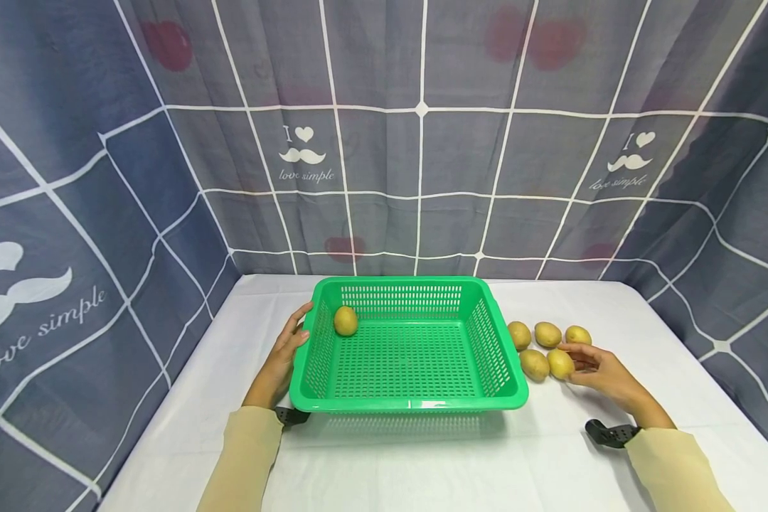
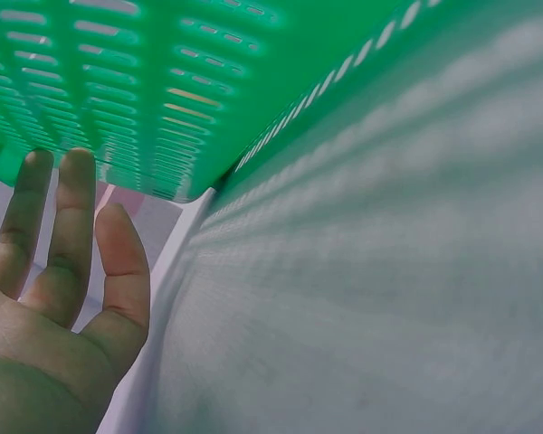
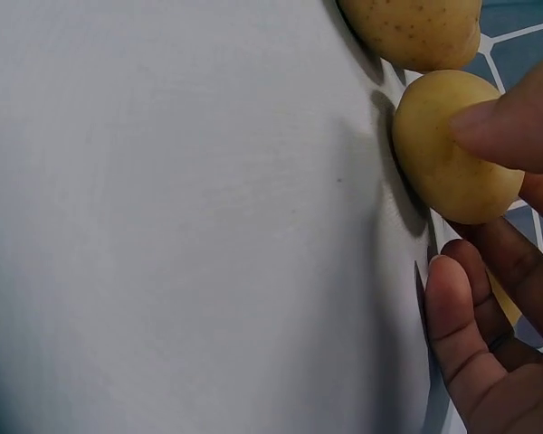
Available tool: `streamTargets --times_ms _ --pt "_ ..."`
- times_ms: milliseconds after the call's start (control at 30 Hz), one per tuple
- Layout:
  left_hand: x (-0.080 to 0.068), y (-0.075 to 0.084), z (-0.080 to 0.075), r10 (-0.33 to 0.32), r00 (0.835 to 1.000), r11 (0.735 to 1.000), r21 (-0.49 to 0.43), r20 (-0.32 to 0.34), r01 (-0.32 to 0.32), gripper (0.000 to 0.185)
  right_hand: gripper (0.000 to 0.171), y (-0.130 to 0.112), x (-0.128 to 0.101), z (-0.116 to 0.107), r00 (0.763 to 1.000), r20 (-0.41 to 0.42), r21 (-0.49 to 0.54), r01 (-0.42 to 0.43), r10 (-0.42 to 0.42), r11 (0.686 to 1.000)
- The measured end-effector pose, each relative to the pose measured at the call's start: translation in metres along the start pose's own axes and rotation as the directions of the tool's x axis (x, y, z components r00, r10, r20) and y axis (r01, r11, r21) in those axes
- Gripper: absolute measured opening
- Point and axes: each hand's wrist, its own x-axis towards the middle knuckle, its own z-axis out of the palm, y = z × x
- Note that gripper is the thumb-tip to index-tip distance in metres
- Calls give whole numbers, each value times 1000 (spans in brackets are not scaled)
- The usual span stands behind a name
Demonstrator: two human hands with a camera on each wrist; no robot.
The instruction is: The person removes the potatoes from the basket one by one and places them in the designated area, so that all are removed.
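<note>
The right hand (image 1: 598, 371) is reaching across the white bench (image 1: 384, 462) to a cluster of 5 potatoes lying just right of the green basket (image 1: 409, 409). Its grip is grasping the near right potato (image 1: 560, 363): the right wrist view shows the thumb (image 3: 516, 127) pressing on that potato while the other fingers curl beneath it, and the potato is sitting on the bench. A neighbouring potato (image 3: 414, 29) is lying just beside it. The left hand (image 1: 288, 348) is resting against the basket's left wall, fingers (image 2: 72, 226) straight, its grip released and grasping nothing. 1 potato in the basket (image 1: 345, 321) is lying in the far left corner.
</note>
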Motion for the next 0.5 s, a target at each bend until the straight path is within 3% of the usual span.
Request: streamTargets --times_ms 500 --pt "-1 1 0 -9 1000 1000 -1 -2 8 59 49 1 -2 -1 999 -34 5 -21 21 1000"
